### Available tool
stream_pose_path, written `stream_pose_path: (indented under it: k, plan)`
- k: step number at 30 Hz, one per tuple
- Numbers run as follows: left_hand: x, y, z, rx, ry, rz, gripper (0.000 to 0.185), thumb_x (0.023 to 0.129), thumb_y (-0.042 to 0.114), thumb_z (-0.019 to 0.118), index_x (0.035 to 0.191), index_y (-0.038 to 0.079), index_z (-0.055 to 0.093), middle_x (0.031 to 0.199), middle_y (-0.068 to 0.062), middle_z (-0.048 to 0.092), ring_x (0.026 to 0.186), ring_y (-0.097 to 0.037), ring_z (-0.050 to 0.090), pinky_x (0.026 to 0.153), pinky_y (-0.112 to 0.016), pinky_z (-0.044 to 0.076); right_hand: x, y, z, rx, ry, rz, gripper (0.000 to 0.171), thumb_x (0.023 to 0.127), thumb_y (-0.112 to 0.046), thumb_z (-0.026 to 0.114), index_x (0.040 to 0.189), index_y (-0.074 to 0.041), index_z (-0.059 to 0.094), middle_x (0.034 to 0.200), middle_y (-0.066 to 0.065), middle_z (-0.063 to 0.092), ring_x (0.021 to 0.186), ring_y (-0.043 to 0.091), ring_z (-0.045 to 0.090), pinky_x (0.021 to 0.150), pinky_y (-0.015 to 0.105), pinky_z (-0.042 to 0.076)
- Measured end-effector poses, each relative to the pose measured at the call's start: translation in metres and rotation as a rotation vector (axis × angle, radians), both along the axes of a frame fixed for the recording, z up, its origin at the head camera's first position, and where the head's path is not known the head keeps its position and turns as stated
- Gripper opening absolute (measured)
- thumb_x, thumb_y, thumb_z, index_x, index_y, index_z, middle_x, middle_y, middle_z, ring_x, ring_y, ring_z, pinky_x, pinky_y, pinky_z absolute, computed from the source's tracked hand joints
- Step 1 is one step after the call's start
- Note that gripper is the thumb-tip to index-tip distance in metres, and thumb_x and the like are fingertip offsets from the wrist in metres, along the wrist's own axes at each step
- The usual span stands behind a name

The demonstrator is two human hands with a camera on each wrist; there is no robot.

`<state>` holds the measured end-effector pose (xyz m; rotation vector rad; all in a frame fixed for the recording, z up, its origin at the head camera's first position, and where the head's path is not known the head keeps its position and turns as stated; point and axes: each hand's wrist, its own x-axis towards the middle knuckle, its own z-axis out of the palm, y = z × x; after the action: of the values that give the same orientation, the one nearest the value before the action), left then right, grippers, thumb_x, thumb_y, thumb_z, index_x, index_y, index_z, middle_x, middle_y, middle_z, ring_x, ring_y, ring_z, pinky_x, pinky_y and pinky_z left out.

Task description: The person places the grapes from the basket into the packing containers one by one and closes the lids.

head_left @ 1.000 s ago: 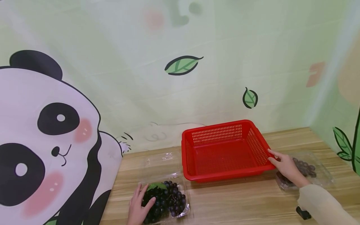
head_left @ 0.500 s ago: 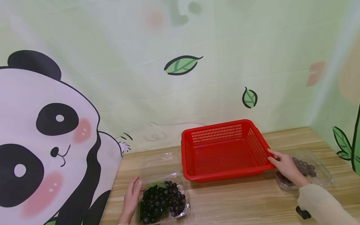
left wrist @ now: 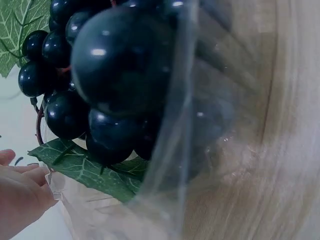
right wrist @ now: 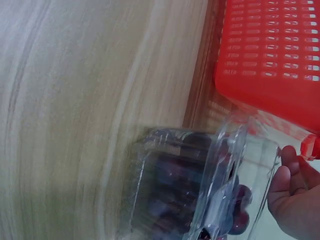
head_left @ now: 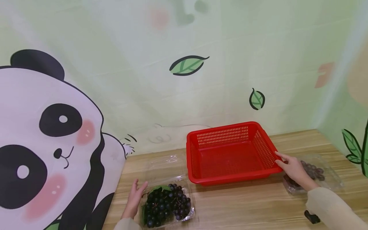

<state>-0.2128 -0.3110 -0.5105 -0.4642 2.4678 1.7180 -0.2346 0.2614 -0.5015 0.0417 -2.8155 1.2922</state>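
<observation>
A clear plastic box (head_left: 188, 214) at the table's front left holds a bunch of dark grapes (head_left: 166, 204) with a green leaf (head_left: 162, 188). My left hand (head_left: 135, 198) lies with straight fingers against the box's left side, holding nothing. In the left wrist view the grapes (left wrist: 110, 65) and leaf (left wrist: 90, 170) fill the frame behind the clear wall, with my fingertips (left wrist: 20, 190) at lower left. My right hand (head_left: 290, 167) touches the right front corner of the empty red basket (head_left: 230, 179). The basket (right wrist: 275, 50) also shows in the right wrist view.
A second clear box of purple grapes (head_left: 316, 172) sits right of the basket, partly behind my right hand; it is seen close in the right wrist view (right wrist: 190, 190). The left box's open lid (head_left: 164, 163) lies behind it. A panda backdrop (head_left: 51, 143) borders the wooden table (head_left: 244, 204).
My left hand has come off the top of the dark grapes and now lies at the box's left side. The right hand and basket have not moved.
</observation>
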Motion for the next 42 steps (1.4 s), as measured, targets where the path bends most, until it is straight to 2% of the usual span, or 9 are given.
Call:
stream_pose_path:
  k: [4,6,9,12,18,29,32,38,42]
  plan:
    - [-0.003,-0.001,-0.001,0.018,-0.017,0.007,0.090,0.084,0.048,0.050,0.141,0.001,-0.001,0.143,-0.031,0.000,0.131,-0.044,0.004,0.103,-0.057,0.013,0.001,-0.003,0.001,0.014,0.028,-0.030,0.048,0.091,-0.022,0.046,0.129,0.006,0.039,0.100,0.032,0.057,0.064,0.015,0.052,0.049,0.024,0.041]
    - [-0.004,-0.002,-0.002,0.031,-0.020,0.010,0.090,0.084,0.046,0.051,0.140,0.000,-0.003,0.142,-0.032,0.000,0.130,-0.045,0.005,0.103,-0.057,0.013,0.001,-0.006,0.003,0.037,0.066,-0.052,0.046,0.090,-0.020,0.047,0.127,0.007,0.041,0.097,0.031,0.058,0.062,0.019,0.052,0.049,0.028,0.042]
    - [-0.006,-0.002,-0.003,0.035,-0.020,0.016,0.090,0.085,0.044,0.051,0.140,-0.001,-0.004,0.141,-0.035,0.002,0.128,-0.047,0.010,0.103,-0.057,0.014,0.001,-0.014,0.007,0.072,0.140,-0.079,0.044,0.088,-0.019,0.050,0.124,0.007,0.044,0.106,0.032,0.054,0.080,0.037,0.055,0.065,0.043,0.046]
    - [-0.007,-0.003,-0.002,0.034,-0.039,0.016,0.092,0.084,0.043,0.053,0.140,-0.001,-0.005,0.140,-0.035,0.004,0.128,-0.048,0.013,0.103,-0.057,0.014,0.002,-0.026,0.015,0.086,0.213,-0.083,0.042,0.086,-0.016,0.053,0.120,0.008,0.047,0.120,0.036,0.043,0.107,0.048,0.042,0.084,0.058,0.035]
    - [-0.010,-0.003,-0.001,0.050,-0.065,0.004,0.094,0.082,0.042,0.056,0.140,0.000,-0.006,0.141,-0.034,0.004,0.128,-0.047,0.012,0.102,-0.058,0.013,0.004,-0.049,0.025,0.080,0.191,-0.060,0.042,0.085,-0.017,0.054,0.120,0.006,0.047,0.126,0.034,0.038,0.112,0.049,0.032,0.088,0.063,0.025]
    - [-0.017,0.001,0.004,0.036,-0.059,0.004,0.097,0.080,0.045,0.058,0.141,0.003,-0.005,0.142,-0.032,0.000,0.129,-0.046,0.008,0.101,-0.059,0.014,0.020,-0.094,0.031,-0.042,0.256,0.092,0.041,0.083,-0.016,0.059,0.120,-0.001,0.050,0.131,0.021,0.041,0.119,0.038,0.032,0.091,0.059,0.030]
    - [-0.019,0.002,0.005,0.045,-0.060,0.014,0.097,0.080,0.047,0.056,0.141,0.003,-0.005,0.142,-0.033,-0.001,0.129,-0.046,0.008,0.101,-0.059,0.014,0.026,-0.106,0.031,-0.069,0.299,0.134,0.036,0.082,-0.012,0.060,0.117,-0.003,0.054,0.127,0.017,0.047,0.116,0.034,0.039,0.090,0.054,0.035]
    - [-0.021,0.003,0.003,0.067,-0.036,0.046,0.093,0.082,0.047,0.054,0.141,0.001,-0.001,0.141,-0.034,0.004,0.128,-0.046,0.013,0.102,-0.058,0.016,0.037,-0.126,0.026,-0.091,0.379,0.212,0.030,0.080,-0.011,0.062,0.111,-0.009,0.060,0.118,0.009,0.056,0.108,0.022,0.050,0.083,0.027,0.047]
    - [-0.020,0.005,0.004,0.075,-0.022,0.059,0.087,0.085,0.043,0.051,0.140,0.000,-0.001,0.140,-0.035,0.005,0.128,-0.046,0.013,0.101,-0.058,0.016,0.042,-0.134,0.019,-0.114,0.354,0.267,0.030,0.081,-0.015,0.062,0.110,-0.012,0.060,0.118,0.006,0.056,0.108,0.016,0.050,0.081,0.028,0.047]
